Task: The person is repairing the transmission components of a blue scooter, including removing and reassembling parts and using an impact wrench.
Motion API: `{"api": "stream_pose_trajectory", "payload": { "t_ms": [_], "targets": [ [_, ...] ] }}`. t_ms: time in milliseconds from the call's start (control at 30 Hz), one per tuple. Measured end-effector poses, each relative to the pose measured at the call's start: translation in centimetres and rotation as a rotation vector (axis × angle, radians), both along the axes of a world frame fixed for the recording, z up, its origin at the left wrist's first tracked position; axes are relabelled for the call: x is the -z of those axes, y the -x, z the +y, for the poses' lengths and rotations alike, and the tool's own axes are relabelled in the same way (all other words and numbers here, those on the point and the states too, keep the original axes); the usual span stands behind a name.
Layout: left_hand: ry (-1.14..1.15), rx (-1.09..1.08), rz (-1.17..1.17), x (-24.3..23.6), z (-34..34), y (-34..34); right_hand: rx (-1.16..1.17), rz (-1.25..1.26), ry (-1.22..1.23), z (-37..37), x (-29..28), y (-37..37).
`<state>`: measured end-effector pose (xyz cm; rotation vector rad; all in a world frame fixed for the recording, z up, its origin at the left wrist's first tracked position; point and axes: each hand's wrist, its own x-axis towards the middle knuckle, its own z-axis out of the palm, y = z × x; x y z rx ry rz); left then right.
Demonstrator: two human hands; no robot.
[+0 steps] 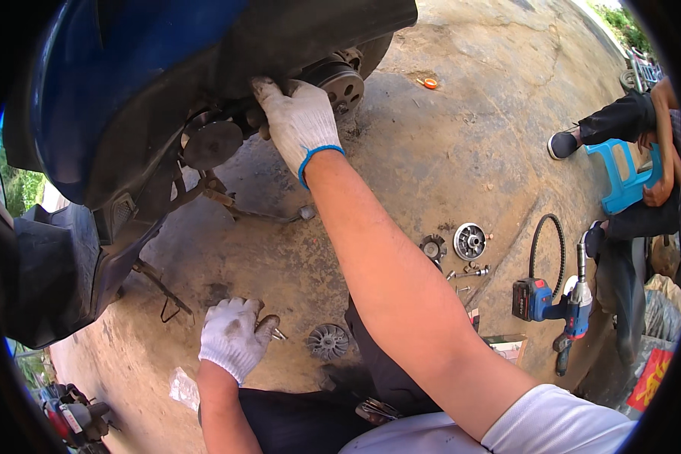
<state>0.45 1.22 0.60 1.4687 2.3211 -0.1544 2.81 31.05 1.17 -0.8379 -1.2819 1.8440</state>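
My right hand, in a dirty white glove with a blue cuff, reaches under a blue and black scooter body, fingers curled on something dark that I cannot make out. It is between a round dark plate and a metal drum with holes. My left hand, also gloved, is low over the concrete floor with its fingers apart, beside small metal parts partly hidden by it. A finned metal disc lies to the right of that hand.
Variator parts, a black belt and a blue cordless impact wrench lie on the right. Another person is at a blue stool. The scooter's stand reaches the floor at left; another tool lies lower left.
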Motion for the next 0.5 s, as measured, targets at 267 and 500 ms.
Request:
{"api": "stream_pose_trajectory", "payload": {
  "t_ms": [267, 500],
  "targets": [
    [0.008, 0.015, 0.003, 0.23, -0.39, 0.22, 0.014, -0.01, -0.016, -0.13, -0.11, 0.27],
    [-0.068, 0.028, 0.01, 0.68, -0.35, 0.16, 0.013, 0.022, -0.017, 0.07, 0.33, 0.33]
  ]
}}
